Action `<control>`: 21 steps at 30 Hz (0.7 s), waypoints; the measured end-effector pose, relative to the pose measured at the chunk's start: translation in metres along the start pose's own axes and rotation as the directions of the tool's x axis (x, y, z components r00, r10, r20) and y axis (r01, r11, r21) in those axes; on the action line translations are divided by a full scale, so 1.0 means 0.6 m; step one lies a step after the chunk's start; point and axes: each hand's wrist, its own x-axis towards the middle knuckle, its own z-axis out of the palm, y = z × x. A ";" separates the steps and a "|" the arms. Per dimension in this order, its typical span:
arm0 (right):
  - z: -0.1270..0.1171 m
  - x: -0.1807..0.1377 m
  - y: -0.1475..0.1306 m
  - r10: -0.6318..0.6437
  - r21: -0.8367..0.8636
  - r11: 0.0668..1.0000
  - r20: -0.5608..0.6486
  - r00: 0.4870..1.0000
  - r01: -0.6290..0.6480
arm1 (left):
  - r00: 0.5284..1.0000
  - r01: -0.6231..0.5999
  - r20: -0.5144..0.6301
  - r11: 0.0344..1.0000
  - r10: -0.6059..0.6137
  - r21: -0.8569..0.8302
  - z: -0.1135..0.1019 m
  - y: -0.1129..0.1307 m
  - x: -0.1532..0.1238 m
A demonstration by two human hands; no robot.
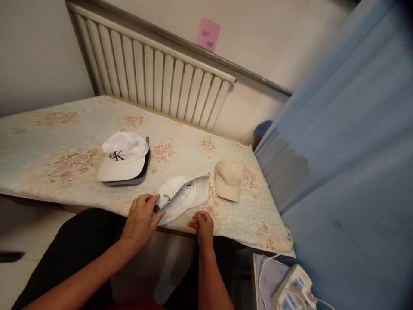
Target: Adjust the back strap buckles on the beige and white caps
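A white baseball cap (185, 196) lies tipped on its side near the bed's front edge, its inside turned partly towards me and its brim pointing right. My left hand (140, 219) grips the cap's back edge by the strap and small buckle, thumb below and fingers above. Just below the brim, apart from the cap, my right hand (202, 226) has its fingers curled into a pinch. Whether anything small is between those fingertips is not visible. To the right, a beige cap (228, 180) rests with its brim towards me.
On the left, a white cap with black letters (124, 157) sits on top of darker caps. The floral bed cover (190, 142) spreads beneath everything. A radiator (155, 73) stands behind, a blue curtain (348, 142) hangs right, and a power strip (293, 288) lies at lower right.
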 end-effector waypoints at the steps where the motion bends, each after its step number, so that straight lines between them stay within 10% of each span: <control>1: -0.001 0.000 0.001 -0.004 0.000 1.000 0.011 1.000 0.004 | 1.000 -0.015 -0.001 1.000 0.015 0.024 0.003 0.001 0.003; 21: -0.007 0.013 0.005 0.071 0.046 0.996 0.123 0.990 -0.077 | 0.997 -0.018 0.076 0.964 -0.002 0.264 0.051 0.022 0.052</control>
